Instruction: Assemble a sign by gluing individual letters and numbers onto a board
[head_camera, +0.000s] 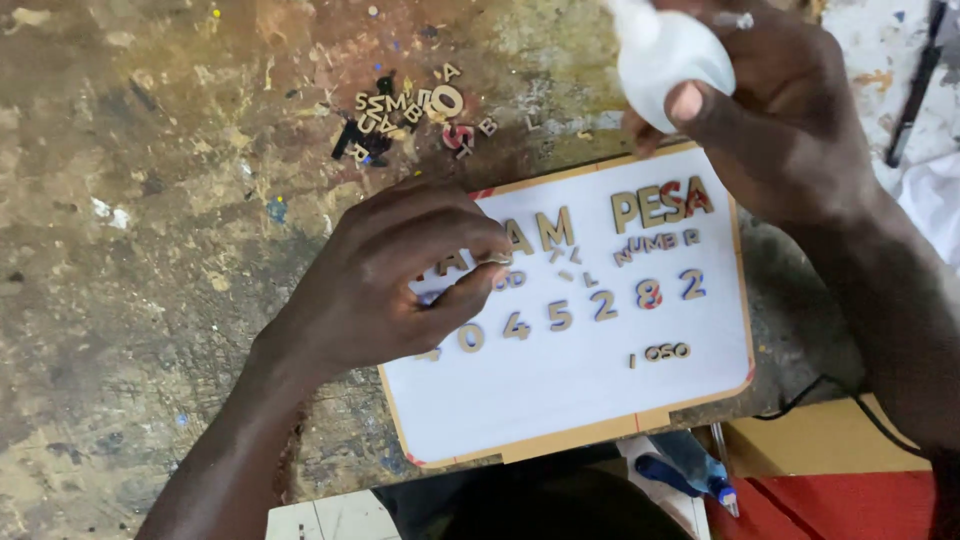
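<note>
While the white board (570, 400) lies flat on the stained workbench (130, 200), L hand (390, 280) rests on its left part, thumb and forefinger pinched on a small wooden letter (492, 259). R hand (770, 110) hovers above the top edge, fingers wrapped round a white squeeze bottle (665, 55). Spare letters (410, 115) piled near, beyond the board.

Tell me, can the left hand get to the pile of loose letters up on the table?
Probably yes. The left hand rests on the white board, and only bare table lies between it and the loose letters.
</note>
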